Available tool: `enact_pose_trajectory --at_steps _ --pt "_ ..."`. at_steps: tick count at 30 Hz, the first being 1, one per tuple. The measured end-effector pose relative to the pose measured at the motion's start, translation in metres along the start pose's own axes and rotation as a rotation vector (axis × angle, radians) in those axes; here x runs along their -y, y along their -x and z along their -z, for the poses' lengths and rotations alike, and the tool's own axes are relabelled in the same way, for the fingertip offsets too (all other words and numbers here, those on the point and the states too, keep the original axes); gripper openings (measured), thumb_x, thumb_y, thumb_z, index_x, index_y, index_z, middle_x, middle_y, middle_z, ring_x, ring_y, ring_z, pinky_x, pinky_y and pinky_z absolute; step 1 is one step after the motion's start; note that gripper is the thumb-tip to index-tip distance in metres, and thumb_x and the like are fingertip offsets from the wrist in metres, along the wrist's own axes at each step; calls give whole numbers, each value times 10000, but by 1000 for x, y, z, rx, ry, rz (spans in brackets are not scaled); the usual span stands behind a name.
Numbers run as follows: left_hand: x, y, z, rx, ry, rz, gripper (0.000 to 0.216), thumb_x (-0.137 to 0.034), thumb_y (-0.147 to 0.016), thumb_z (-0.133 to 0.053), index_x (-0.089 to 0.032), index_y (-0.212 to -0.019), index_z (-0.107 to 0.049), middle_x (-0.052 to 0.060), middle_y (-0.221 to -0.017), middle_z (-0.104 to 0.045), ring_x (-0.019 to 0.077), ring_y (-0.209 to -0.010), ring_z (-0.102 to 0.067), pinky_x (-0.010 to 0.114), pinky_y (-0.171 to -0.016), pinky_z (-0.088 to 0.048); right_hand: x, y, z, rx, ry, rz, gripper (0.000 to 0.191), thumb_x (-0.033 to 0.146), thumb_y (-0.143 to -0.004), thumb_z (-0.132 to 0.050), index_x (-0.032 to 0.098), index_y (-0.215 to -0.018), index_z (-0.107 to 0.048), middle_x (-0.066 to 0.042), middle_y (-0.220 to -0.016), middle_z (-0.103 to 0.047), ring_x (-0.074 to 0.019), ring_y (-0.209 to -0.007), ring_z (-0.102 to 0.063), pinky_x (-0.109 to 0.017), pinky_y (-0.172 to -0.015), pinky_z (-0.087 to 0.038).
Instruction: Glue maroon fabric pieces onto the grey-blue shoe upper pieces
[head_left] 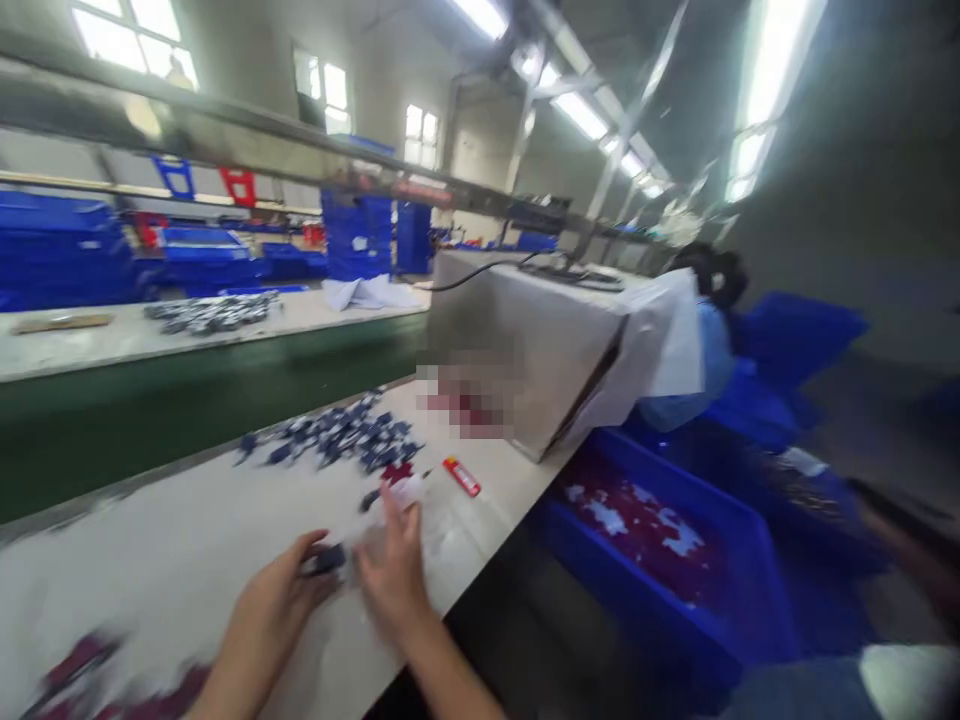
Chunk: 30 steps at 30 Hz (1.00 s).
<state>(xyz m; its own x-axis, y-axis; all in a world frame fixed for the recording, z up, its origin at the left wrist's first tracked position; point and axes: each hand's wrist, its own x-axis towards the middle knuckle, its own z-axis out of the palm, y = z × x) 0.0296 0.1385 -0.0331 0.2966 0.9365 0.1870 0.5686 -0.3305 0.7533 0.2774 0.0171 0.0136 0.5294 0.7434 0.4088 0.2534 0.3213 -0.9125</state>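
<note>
My left hand is over the white table, its thumb and fingers closed on a small dark navy piece. Close by on the right is my right hand, fingers pointing up and away from me, smeared by motion. Whether it grips anything I cannot tell. Just past its fingertips lie a dark red piece and a pale, blurred piece. Farther back, a loose pile of small navy and white pieces spreads over the table. A red lighter-like object lies to the right.
A large pale box stands on the table. Dark red pieces lie at the near left. Right of the table edge, a blue crate holds dark red and white pieces. A person is behind the box. Another bench runs beyond.
</note>
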Motion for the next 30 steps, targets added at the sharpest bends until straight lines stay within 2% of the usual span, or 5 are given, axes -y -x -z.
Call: enact_pose_trajectory --at_steps 2,6,13,21,30 --pt "15 25 -1 108 21 74 321 -96 -744 -700 -266 -1013 -741 7 -971 -814 244 -833 -776 338 -795 -610 -29 22 -48 -52 -28 -43 353 408 -729 -758 149 -967 -734 -70 -865 -750 -222 -865 -750 -300 -674 -600" --pt "18 60 -22 -42 68 140 274 -87 -745 -724 -241 -964 -786 50 -964 -818 252 -864 -778 353 -818 -611 -68 61 -102 -274 51 -55 422 431 -733 -741 148 -1046 -718 -102 -893 -756 -229 -810 -737 -316 -679 -588" --pt "14 79 -30 -289 48 216 189 -132 -759 -802 -228 -922 -798 28 -831 -791 189 -709 -716 313 -721 -595 -81 94 -96 -33 73 -27 299 408 -783 -699 145 -915 -753 -85 -757 -740 -219 -656 -696 -321 -619 -550" --pt "21 77 -16 -157 13 138 236 -288 -964 -599 -210 -1115 -763 37 -766 -774 173 -689 -706 286 -708 -560 -86 89 -95 -207 -46 -164 282 398 -807 -695 141 -923 -706 -94 -867 -716 -204 -700 -677 -309 -611 -534" --pt "25 79 -11 -59 95 192 189 -164 -837 -750 -232 -1010 -784 9 -791 -763 146 -646 -651 242 -644 -530 -76 89 -101 -62 197 -95 246 412 -802 -724 167 -791 -743 -66 -692 -738 -202 -567 -681 -292 -537 -525"
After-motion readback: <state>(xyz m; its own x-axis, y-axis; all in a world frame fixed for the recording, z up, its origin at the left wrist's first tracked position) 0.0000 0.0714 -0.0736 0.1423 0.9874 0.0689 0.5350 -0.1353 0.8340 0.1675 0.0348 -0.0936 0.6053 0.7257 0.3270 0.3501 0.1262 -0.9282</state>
